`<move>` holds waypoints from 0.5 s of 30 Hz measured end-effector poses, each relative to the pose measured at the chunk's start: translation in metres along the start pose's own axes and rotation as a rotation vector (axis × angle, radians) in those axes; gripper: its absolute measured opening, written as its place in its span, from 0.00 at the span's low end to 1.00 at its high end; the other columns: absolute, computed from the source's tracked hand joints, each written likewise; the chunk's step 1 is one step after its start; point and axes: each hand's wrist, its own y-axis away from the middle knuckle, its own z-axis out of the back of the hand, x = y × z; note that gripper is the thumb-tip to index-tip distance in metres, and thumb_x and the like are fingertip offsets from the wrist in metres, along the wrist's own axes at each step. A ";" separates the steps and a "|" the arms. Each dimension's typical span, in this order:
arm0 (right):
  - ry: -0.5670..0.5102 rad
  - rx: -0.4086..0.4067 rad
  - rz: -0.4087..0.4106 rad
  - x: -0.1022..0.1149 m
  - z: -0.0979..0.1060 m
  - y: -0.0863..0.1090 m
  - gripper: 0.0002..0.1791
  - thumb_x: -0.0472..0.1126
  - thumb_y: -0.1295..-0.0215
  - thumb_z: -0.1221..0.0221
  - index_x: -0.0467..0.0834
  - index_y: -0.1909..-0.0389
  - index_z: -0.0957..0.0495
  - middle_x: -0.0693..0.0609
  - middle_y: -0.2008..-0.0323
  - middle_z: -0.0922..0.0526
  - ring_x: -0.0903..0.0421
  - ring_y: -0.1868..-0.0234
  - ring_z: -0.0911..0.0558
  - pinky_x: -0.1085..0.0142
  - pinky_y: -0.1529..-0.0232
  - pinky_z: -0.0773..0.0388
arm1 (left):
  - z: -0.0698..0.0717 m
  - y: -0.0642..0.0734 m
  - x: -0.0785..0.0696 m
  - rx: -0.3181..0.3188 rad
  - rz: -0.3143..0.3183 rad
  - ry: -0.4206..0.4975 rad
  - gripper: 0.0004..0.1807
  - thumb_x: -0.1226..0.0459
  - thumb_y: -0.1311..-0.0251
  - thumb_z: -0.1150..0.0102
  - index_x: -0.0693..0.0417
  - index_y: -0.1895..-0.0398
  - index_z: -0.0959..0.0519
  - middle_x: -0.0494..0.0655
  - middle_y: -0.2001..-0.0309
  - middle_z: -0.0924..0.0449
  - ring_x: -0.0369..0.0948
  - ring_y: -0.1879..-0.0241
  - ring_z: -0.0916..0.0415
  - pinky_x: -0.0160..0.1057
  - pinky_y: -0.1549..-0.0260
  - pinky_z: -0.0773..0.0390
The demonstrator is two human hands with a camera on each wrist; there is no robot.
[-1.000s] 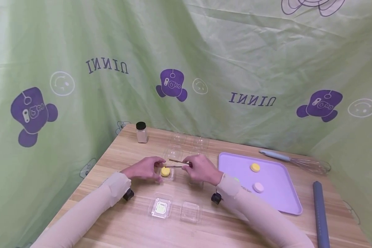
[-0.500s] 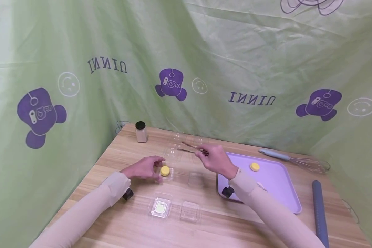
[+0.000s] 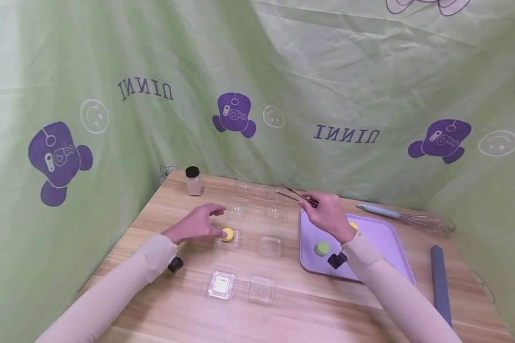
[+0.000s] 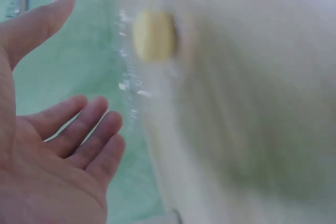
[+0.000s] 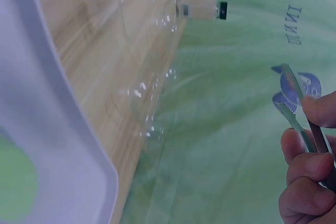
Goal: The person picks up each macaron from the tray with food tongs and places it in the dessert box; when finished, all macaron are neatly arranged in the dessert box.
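Note:
My left hand (image 3: 197, 223) hovers with spread, relaxed fingers beside a yellow macaron (image 3: 228, 234), the thumb tip overlapping its edge in the head view. That macaron sits in a small clear plastic container (image 3: 236, 238). The left wrist view shows the open palm (image 4: 58, 166) apart from the blurred macaron (image 4: 155, 35). My right hand (image 3: 328, 214) grips metal tongs (image 3: 298, 196), their arms apart with nothing between the tips. It is above the back left of a purple tray (image 3: 401, 250). On the tray lie a green macaron (image 3: 322, 248) and a partly covered yellow one (image 3: 353, 225).
More clear containers stand at the front, one (image 3: 221, 284) with a pale square inside, another (image 3: 262, 289) beside it. Clear domed lids (image 3: 239, 209) lie behind. A black-capped jar (image 3: 193, 182) is back left; a whisk (image 3: 405, 219) and a grey-blue roll (image 3: 441, 286) lie right.
My right hand has carried the tongs from over the yellow macaron rightward to the tray. The green macaron is now uncovered. My left fingers have lifted and opened wider.

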 end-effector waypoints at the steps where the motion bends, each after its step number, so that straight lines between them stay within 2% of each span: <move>1: 0.008 -0.012 -0.008 -0.003 0.003 0.001 0.11 0.40 0.39 0.31 0.38 0.59 0.12 0.48 0.72 0.10 0.60 0.76 0.18 0.65 0.74 0.19 | 0.002 -0.002 -0.004 -0.010 -0.016 0.004 0.50 0.50 0.56 0.20 0.59 0.29 0.31 0.58 0.35 0.23 0.55 0.34 0.27 0.59 0.31 0.28; 4: 0.030 -0.041 -0.034 -0.011 0.011 0.003 0.09 0.40 0.39 0.31 0.40 0.61 0.12 0.51 0.77 0.13 0.62 0.79 0.22 0.68 0.78 0.23 | 0.002 -0.008 -0.019 -0.020 -0.065 0.002 0.50 0.50 0.56 0.20 0.58 0.29 0.31 0.57 0.34 0.24 0.54 0.33 0.27 0.58 0.30 0.29; 8: 0.071 -0.069 -0.075 -0.021 0.019 0.006 0.09 0.42 0.39 0.31 0.41 0.61 0.12 0.52 0.80 0.16 0.63 0.82 0.26 0.68 0.79 0.27 | -0.008 -0.014 -0.041 0.027 -0.088 0.011 0.49 0.53 0.55 0.20 0.55 0.28 0.32 0.55 0.31 0.26 0.53 0.31 0.30 0.59 0.28 0.32; 15: 0.091 -0.081 -0.152 -0.032 0.031 0.015 0.10 0.43 0.38 0.31 0.42 0.60 0.12 0.49 0.76 0.12 0.59 0.79 0.20 0.61 0.73 0.23 | -0.032 -0.024 -0.066 0.109 -0.131 -0.057 0.49 0.54 0.56 0.20 0.57 0.28 0.32 0.53 0.31 0.26 0.52 0.31 0.30 0.58 0.27 0.32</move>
